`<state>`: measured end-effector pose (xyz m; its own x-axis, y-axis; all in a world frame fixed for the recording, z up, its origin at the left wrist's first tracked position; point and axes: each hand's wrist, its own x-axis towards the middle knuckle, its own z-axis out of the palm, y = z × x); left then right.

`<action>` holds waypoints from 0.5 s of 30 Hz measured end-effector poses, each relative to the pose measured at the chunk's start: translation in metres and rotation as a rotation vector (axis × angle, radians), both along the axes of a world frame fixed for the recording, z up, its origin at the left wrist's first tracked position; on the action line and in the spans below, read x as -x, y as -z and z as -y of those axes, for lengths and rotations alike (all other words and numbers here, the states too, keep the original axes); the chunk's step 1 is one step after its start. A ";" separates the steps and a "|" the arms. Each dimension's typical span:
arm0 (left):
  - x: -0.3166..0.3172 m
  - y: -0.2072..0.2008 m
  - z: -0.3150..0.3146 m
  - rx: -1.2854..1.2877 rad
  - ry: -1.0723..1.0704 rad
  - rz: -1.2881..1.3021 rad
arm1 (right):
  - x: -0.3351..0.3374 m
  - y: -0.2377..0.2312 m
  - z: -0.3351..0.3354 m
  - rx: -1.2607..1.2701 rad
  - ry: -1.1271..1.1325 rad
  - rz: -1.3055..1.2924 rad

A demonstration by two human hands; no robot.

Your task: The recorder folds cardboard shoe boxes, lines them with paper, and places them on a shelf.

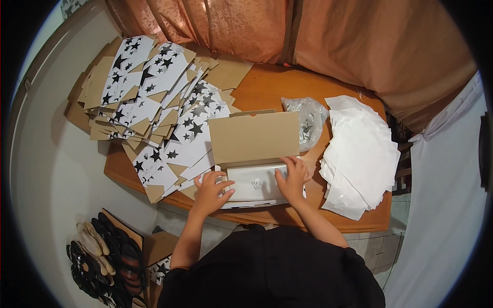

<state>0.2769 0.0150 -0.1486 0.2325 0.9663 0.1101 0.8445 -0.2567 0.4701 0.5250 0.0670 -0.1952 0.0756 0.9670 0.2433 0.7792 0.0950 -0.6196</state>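
Observation:
In front of me an open cardboard box has its brown lid standing up at the back. White paper, folded flat with a small silver sticker near its middle, fills the inside. At the box's left end is my left hand, its fingers apart and the tips resting about the paper's edge. My right hand lies over the right end, thumb on the paper and fingers spread toward the rim. What lies under the paper is hidden.
Flat box blanks printed with black stars pile up at the left of the wooden table. Behind the box sits a clear bag of silvery bits. White paper sheets are stacked right. Sandals lie lower left.

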 end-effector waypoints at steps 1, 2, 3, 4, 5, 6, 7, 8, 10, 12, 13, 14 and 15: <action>0.005 -0.002 0.004 0.019 -0.068 0.038 | -0.005 -0.009 -0.004 0.057 -0.019 -0.018; 0.010 -0.001 0.008 0.018 -0.070 0.038 | -0.009 -0.010 -0.011 0.055 -0.021 -0.018; 0.014 0.000 0.012 0.008 -0.127 0.094 | -0.012 -0.010 -0.018 -0.023 0.013 -0.066; 0.019 -0.001 0.018 -0.003 -0.183 0.149 | -0.015 -0.013 -0.025 -0.104 0.047 -0.117; 0.026 0.009 0.024 0.112 -0.220 0.089 | -0.015 -0.021 -0.032 -0.040 0.096 -0.116; 0.029 0.017 0.029 0.107 -0.226 0.088 | -0.015 -0.021 -0.041 -0.043 0.090 -0.118; 0.030 0.025 0.032 0.184 -0.206 0.111 | -0.018 -0.017 -0.051 -0.018 0.146 -0.256; 0.031 0.032 0.034 0.259 -0.184 0.134 | -0.023 -0.010 -0.062 0.006 0.203 -0.394; 0.025 0.043 0.034 0.345 -0.157 0.107 | -0.037 0.011 -0.083 -0.028 0.163 -0.535; 0.019 0.053 0.037 0.315 -0.115 0.262 | -0.035 0.001 -0.089 0.230 0.159 -0.935; 0.013 0.049 0.035 0.340 -0.158 0.285 | -0.039 -0.001 -0.090 0.269 0.119 -1.014; 0.011 0.049 0.031 0.339 -0.153 0.285 | -0.043 -0.003 -0.091 0.265 0.123 -1.014; 0.011 0.050 0.026 0.349 -0.143 0.260 | -0.047 -0.004 -0.090 0.245 0.107 -0.989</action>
